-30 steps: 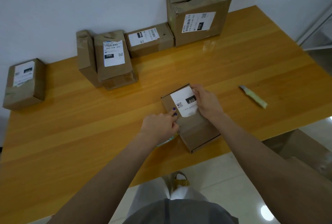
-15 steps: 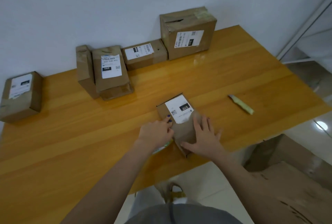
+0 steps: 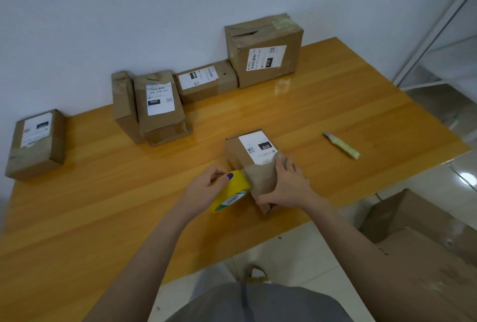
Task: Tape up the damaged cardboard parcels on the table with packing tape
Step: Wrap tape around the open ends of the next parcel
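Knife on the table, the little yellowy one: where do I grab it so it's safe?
Take the knife by its pale yellow handle, the thicker end lying nearer you and to the right. Come down from above and pinch its two long sides. It lies flat, with the grey blade tip pointing away to the left, so keep off that end.

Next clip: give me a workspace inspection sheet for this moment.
Surface: glossy wooden table.
Job's things: parcel near the front edge; yellow tape roll against its left side; five other parcels along the wall.
Clutter: cutter lying right of the parcel.
Grippers: left hand grips the tape roll; right hand presses on the parcel.
Cables: nothing seen.
Surroundings: white wall behind; cardboard boxes on the floor at right.
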### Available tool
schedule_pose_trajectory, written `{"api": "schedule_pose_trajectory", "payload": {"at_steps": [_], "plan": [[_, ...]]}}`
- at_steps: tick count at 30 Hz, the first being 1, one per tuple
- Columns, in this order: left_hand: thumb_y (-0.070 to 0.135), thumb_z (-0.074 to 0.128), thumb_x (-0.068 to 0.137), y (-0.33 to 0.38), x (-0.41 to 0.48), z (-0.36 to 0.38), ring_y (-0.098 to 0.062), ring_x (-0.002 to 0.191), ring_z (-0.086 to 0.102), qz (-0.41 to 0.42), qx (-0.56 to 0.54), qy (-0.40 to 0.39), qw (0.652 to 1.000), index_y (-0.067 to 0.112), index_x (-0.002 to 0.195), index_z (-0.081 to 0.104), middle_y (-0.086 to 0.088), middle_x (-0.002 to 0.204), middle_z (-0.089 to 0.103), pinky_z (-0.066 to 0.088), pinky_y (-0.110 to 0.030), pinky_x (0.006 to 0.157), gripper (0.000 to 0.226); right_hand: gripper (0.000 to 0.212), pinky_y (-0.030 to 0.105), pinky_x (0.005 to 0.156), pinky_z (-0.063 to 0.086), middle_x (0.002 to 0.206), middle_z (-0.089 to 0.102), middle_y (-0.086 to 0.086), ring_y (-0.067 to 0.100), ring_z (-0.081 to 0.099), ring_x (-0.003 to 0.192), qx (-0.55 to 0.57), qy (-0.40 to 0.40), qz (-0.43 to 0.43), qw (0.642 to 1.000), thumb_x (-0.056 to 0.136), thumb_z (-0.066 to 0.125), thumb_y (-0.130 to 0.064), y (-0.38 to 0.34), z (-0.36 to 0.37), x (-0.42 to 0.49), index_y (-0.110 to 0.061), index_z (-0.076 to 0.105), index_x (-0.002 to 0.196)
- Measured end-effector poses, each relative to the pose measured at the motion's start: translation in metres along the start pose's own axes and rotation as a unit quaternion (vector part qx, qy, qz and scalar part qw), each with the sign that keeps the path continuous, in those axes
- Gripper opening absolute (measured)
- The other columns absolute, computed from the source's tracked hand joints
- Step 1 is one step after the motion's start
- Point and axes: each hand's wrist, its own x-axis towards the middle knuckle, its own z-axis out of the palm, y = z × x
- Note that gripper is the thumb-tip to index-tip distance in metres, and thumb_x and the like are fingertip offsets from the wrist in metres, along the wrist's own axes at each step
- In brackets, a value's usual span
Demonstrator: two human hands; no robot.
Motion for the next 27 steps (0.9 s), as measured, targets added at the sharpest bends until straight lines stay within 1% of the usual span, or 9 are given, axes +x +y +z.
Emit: {"api": "schedule_pose_trajectory", "payload": {"at_steps": [3,6,10,12,14,18,21,24,27], "plan": [[0.034,0.048,0.098,0.000,-0.001,-0.012,-0.011,0.072,0.044,0.031,-0.018,-0.004,0.999,0.013,0.088,0.054,0.004,0.077,0.049,0.032,-0.028,0.063,0.024,0.136,0.057,0.113,0.023,0.160,-0.004,0.013,0.036,0.005,0.146,0.043,-0.010,-0.010,0.999,0.062,0.075,-0.066,0.007,-0.004,0.005,-0.012,-0.011,0.152],[0.035,0.049,0.096,0.010,0.001,-0.024,-0.013,0.067,0.043,0.064,-0.065,-0.018,0.996,0.010,0.084,0.058,-0.004,0.075,0.049,0.030,-0.028,0.061,0.029,0.128,0.042,0.103,0.040,0.153,0.022,0.005,0.028,0.029,0.136,0.133,-0.011,-0.024,0.991,0.064,0.080,-0.056,0.014,-0.015,0.008,-0.013,-0.002,0.153],[0.042,0.049,0.089,0.029,0.011,-0.026,-0.002,0.055,0.042,0.107,-0.063,-0.003,0.992,0.022,0.070,0.052,0.015,0.057,0.049,0.030,-0.017,0.052,0.027,0.098,0.021,0.078,0.048,0.113,0.051,-0.010,0.009,0.051,0.099,0.265,-0.027,-0.040,0.963,0.072,0.083,-0.026,0.020,-0.030,0.003,-0.013,0.024,0.149],[0.037,0.050,0.093,0.036,0.017,-0.023,-0.003,0.052,0.041,0.115,-0.044,0.013,0.992,0.023,0.067,0.047,0.015,0.054,0.046,0.029,-0.017,0.050,0.030,0.086,0.013,0.063,0.045,0.098,0.051,-0.011,0.003,0.050,0.085,0.296,-0.035,-0.035,0.954,0.074,0.082,-0.016,0.021,-0.034,0.002,-0.015,0.033,0.145],[0.033,0.050,0.096,0.041,0.021,-0.020,-0.004,0.052,0.040,0.122,-0.013,0.028,0.992,0.020,0.068,0.045,0.009,0.057,0.043,0.028,-0.019,0.050,0.031,0.082,0.012,0.057,0.042,0.092,0.050,-0.008,0.004,0.050,0.079,0.312,-0.037,-0.028,0.949,0.074,0.081,-0.016,0.022,-0.034,0.002,-0.016,0.037,0.143],[0.033,0.050,0.096,0.048,0.017,-0.015,-0.010,0.054,0.041,0.127,0.038,0.048,0.990,0.015,0.071,0.048,0.002,0.061,0.044,0.029,-0.022,0.050,0.032,0.082,0.008,0.053,0.042,0.093,0.054,-0.004,0.004,0.052,0.077,0.336,-0.049,-0.041,0.940,0.073,0.081,-0.014,0.020,-0.033,0.000,-0.027,0.036,0.141],[0.034,0.050,0.096,0.054,0.018,-0.015,-0.009,0.052,0.039,0.125,0.074,0.058,0.988,0.020,0.066,0.042,0.005,0.059,0.042,0.030,-0.021,0.049,0.034,0.083,0.010,0.058,0.045,0.102,0.057,-0.001,0.005,0.054,0.082,0.339,-0.056,-0.044,0.938,0.073,0.082,-0.014,0.020,-0.032,0.001,-0.022,0.037,0.142],[0.045,0.050,0.094,0.046,0.019,-0.024,-0.014,0.051,0.034,0.114,0.161,0.033,0.980,0.021,0.064,0.038,0.001,0.058,0.038,0.025,-0.024,0.049,0.040,0.067,0.010,0.058,0.042,0.093,0.056,-0.004,0.005,0.053,0.080,0.368,-0.064,-0.017,0.928,0.077,0.078,-0.017,0.025,-0.030,0.002,-0.023,0.043,0.133],[0.056,0.046,0.089,0.024,0.009,-0.032,-0.016,0.050,0.031,0.081,0.195,0.027,0.977,0.014,0.067,0.041,-0.005,0.059,0.037,0.020,-0.026,0.050,0.048,0.075,0.021,0.080,0.049,0.106,0.063,-0.003,0.009,0.058,0.095,0.352,-0.066,-0.021,0.933,0.074,0.080,-0.020,0.024,-0.032,0.005,-0.013,0.043,0.138]]}}
